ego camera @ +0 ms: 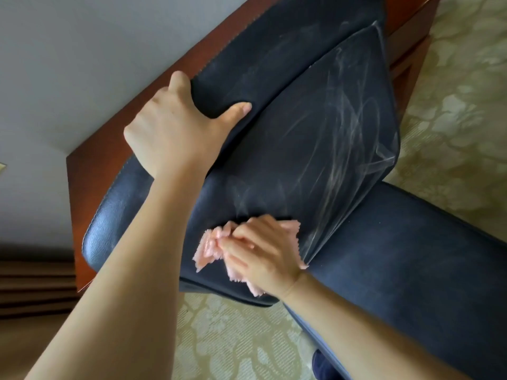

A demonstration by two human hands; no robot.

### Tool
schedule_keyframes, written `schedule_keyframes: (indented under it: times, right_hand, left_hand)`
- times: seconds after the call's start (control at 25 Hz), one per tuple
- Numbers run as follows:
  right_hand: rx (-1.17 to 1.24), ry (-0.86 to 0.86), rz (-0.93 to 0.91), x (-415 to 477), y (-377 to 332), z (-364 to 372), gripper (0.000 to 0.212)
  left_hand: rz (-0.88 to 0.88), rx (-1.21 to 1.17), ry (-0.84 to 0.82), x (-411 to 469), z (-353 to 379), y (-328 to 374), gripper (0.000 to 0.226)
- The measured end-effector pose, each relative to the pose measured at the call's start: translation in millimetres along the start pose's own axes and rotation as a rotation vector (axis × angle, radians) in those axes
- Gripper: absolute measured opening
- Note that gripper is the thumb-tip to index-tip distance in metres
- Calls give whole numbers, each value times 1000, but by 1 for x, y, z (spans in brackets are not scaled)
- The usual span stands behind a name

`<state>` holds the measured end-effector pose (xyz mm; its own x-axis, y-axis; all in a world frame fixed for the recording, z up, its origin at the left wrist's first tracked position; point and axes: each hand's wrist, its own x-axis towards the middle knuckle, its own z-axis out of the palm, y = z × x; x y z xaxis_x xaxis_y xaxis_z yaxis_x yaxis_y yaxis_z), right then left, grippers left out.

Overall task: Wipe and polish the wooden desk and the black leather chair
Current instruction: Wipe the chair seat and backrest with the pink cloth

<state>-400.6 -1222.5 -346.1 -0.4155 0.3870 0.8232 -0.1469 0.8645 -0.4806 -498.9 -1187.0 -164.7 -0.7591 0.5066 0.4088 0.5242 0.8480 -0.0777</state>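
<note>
**Chair gets the cloth, one hand bracing**

The black leather chair (pixel 315 127) fills the view, slanted across the frame, with patterned carpet (pixel 452 133) beneath it; the left hand (pixel 175 133) grips the upper edge of a leather pad, fingers curled over the back and thumb laid on the front face, most likely to steady the pad against the rubbing; the right hand (pixel 260 253) bunches a pink cloth (pixel 208 248) under curled fingers and presses it onto the leather low on the pad, just beside a seam; the hand is blurred, so it looks mid-stroke; pale streaks (pixel 343 149) fan across the pad above the cloth, which suggests polish or dust not yet buffed out; a reddish wooden edge (pixel 90 171) runs behind the chair, and I cannot tell whether it belongs to the desk or to the chair's frame; my read is that the chair wipe is under way, with the streaked patch due next.
</note>
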Motion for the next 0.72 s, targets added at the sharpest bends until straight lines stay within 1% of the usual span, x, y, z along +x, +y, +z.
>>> schedule_keyframes:
  times: [0.08,0.12,0.24,0.36,0.48,0.56,0.6,0.68,0.72]
  right_hand:
    - [-83,-67,96,5,17,-11,13]
    - [-134,-71,144,7,26,-15,15]
    - [-226,82,134,16,58,-23,17]
    - [-204,233,232,30,86,-32,16]
    - [-194,333,433,42,107,-42,8]
    - [-193,446,570,56,126,-50,5]
    - [-183,519,671,65,136,-56,6]
    - [-122,667,946,79,153,-67,7]
    - [-91,713,1029,84,157,-69,9]
  left_hand:
    - [-3,-1,-9,-1,-2,2,73]
    - [-3,1,-12,-2,-2,1,72]
    - [-7,10,-5,-2,0,1,72]
    - [-5,19,15,-2,2,-2,73]
    - [2,4,30,-3,3,-1,73]
    - [-6,-5,35,-3,2,-1,74]
    - [-11,-3,34,-2,2,-1,75]
    - [-14,4,33,-3,2,1,75]
    - [-18,6,35,-2,3,1,75]
